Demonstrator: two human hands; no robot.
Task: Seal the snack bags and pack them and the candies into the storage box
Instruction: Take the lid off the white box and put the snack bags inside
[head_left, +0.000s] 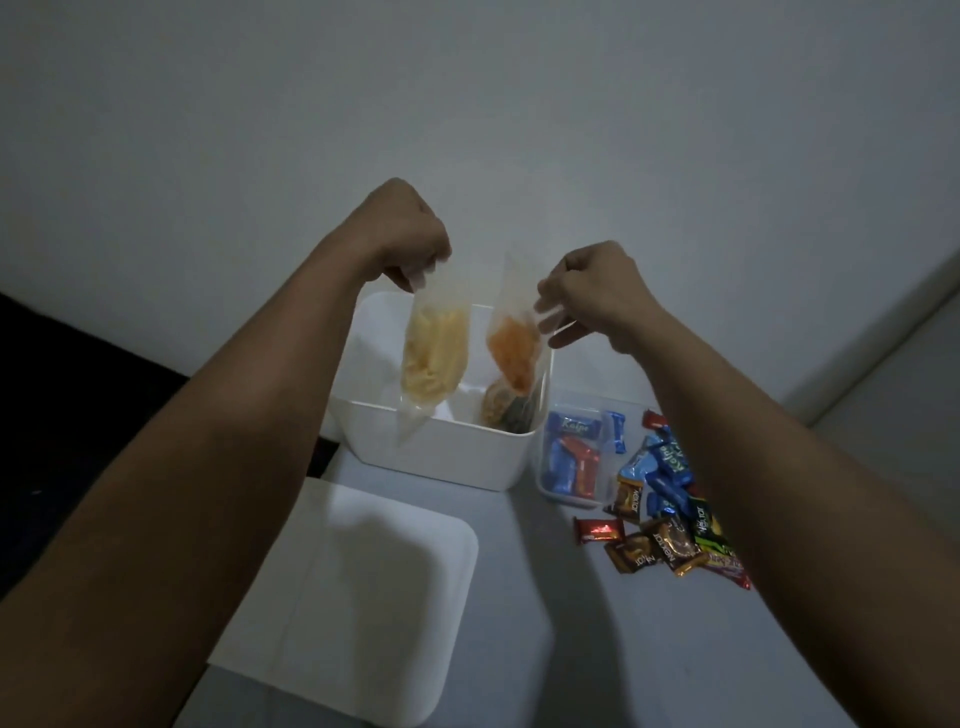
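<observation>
Left hand (410, 236) pinching top of yellow snack bag (434, 358), right hand (597, 291) pinching top of orange snack bag (514, 353). Both hanging above white storage box (441, 447). Loose candies (670, 519) lying right of box.

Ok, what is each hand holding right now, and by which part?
Left hand pinches the yellow snack bag by its top edge; right hand pinches the orange snack bag near its top, both above the storage box.

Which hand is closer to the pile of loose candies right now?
Right. The right hand holds the orange snack bag above and left of the loose candies; the left hand is farther left, holding the yellow snack bag.
</observation>
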